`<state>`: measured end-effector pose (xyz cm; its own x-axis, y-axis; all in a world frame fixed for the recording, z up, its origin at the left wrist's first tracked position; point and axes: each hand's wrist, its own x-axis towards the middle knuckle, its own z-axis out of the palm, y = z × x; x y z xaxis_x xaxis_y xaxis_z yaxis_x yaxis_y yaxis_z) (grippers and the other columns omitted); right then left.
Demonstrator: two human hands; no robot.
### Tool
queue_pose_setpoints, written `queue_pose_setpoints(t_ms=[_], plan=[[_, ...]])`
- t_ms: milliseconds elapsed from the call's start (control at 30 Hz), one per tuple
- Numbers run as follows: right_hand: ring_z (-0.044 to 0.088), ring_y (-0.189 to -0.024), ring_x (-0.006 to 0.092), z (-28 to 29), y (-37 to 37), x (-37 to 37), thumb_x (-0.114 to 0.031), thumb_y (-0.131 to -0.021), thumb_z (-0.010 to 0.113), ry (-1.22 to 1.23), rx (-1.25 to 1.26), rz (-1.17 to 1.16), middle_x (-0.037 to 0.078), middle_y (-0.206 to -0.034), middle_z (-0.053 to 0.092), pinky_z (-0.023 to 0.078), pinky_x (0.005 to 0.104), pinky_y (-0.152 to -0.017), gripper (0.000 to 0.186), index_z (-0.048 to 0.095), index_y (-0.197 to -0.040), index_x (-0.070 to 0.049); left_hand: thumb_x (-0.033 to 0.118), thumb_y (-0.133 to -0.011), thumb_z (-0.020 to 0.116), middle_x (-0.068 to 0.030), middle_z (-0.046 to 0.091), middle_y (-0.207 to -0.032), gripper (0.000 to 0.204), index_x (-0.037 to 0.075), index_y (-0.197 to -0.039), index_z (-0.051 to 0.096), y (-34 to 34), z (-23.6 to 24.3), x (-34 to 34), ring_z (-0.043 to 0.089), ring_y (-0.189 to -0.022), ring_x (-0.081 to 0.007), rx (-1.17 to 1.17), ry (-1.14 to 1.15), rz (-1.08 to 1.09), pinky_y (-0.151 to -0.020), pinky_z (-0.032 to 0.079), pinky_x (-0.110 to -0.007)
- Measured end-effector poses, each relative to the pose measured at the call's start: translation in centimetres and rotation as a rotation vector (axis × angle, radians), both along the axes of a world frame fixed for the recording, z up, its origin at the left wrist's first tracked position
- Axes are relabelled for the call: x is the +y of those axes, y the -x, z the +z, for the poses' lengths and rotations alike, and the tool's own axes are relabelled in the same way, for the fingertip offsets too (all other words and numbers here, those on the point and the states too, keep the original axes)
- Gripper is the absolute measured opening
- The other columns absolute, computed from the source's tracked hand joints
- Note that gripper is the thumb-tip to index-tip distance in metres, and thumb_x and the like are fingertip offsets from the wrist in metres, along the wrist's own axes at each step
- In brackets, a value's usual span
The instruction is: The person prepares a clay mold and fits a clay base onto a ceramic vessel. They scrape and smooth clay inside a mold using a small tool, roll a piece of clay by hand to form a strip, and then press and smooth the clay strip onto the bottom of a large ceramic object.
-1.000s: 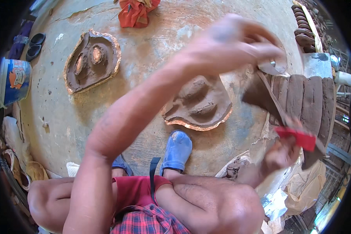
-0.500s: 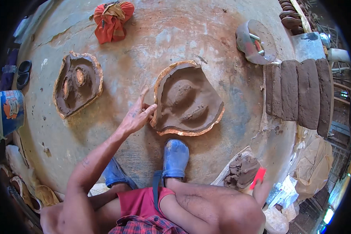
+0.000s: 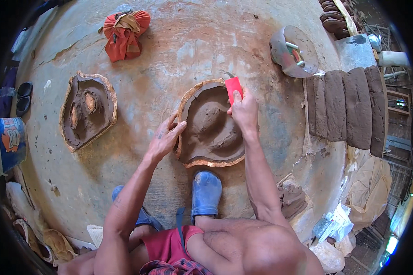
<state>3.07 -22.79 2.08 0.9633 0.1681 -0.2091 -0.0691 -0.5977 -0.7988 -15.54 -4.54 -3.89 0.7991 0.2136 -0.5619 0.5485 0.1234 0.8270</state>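
Note:
A rough orange-edged mould [image 3: 206, 123] lined with dark wet clay, two raised humps inside, lies on the floor in front of my blue shoes. My left hand [image 3: 169, 134] grips its left rim, thumb on top. At its upper right edge my right hand [image 3: 244, 106] holds a flat red tool [image 3: 233, 84], with a dark tip showing beyond it over the rim. A second clay-lined mould [image 3: 78, 121], with two pale patches in its humps, lies farther left.
Behind are a red cloth bundle [image 3: 123, 43] and a translucent basin [image 3: 303, 46] with tools. Thick clay slabs [image 3: 358, 110] lie at right, a clay lump [image 3: 292, 197] near my right forearm. A blue bucket [image 3: 10, 144] and dark sandals [image 3: 23, 97] are at far left.
My left hand came down from the upper right to the mould's left rim. My right hand moved from the lower right with the red tool up to the mould's upper right edge.

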Motion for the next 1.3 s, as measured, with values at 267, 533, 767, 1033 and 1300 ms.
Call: queue_pose_setpoints(t_ms=[267, 533, 767, 1033, 1300], plan=[[0.07, -0.054, 0.0224, -0.4, 0.7, 2.0, -0.015, -0.106, 0.057, 0.058, -0.002, -0.026, 0.014, -0.077, 0.072, 0.055, 0.0397, -0.054, 0.027, 0.068, -0.125, 0.001, 0.031, -0.11, 0.063, -0.0039, 0.069, -0.13, 0.064, 0.004, -0.163, 0.04, 1.2, -0.3, 0.3, 0.062, -0.113, -0.011, -0.066, 0.192, 0.01, -0.099, 0.051, -0.031], [0.075, -0.069, 0.0362, -0.4, 1.8, 3.9, -0.013, -0.1, 0.062, 0.076, 0.008, 0.064, 0.023, -0.084, 0.075, 0.056, 0.0475, -0.065, 0.019, 0.072, -0.114, -0.004, 0.027, -0.112, 0.06, -0.0071, 0.067, -0.138, 0.056, 0.005, -0.161, 0.045, 0.8, -0.4, 0.4, 0.062, -0.122, -0.0128, -0.092, 0.221, -0.041, -0.107, 0.05, -0.032], [0.072, -0.092, 0.0465, -0.9, 1.7, 3.5, -0.013, -0.096, 0.066, 0.155, -0.076, 0.269, 0.026, -0.095, 0.074, 0.054, 0.0512, -0.078, 0.019, 0.072, -0.112, -0.005, 0.027, -0.112, 0.06, -0.0082, 0.067, -0.139, 0.056, 0.005, -0.161, 0.044, 0.8, -0.3, 0.5, 0.061, -0.122, -0.0123, -0.112, 0.167, -0.047, -0.107, 0.049, -0.032], [0.073, -0.09, 0.045, 0.3, 2.5, 4.3, -0.015, -0.095, 0.067, 0.189, -0.145, 0.447, 0.024, -0.093, 0.074, 0.054, 0.0507, -0.076, 0.017, 0.074, -0.108, -0.006, 0.025, -0.112, 0.06, -0.0087, 0.068, -0.138, 0.059, 0.007, -0.164, 0.04, 0.9, -0.8, 0.6, 0.062, -0.12, -0.0127, -0.11, 0.207, -0.084, -0.102, 0.053, -0.032], [0.073, -0.092, 0.0442, 0.7, 3.7, 4.1, -0.01, -0.091, 0.065, 0.243, -0.133, 0.639, 0.023, -0.096, 0.075, 0.058, 0.0508, -0.08, 0.021, 0.076, -0.108, -0.008, 0.024, -0.11, 0.063, -0.0075, 0.068, -0.136, 0.064, 0.012, -0.167, 0.037, 0.8, 0.0, 1.1, 0.062, -0.117, -0.0122, -0.141, 0.206, -0.104, -0.102, 0.053, -0.031]])
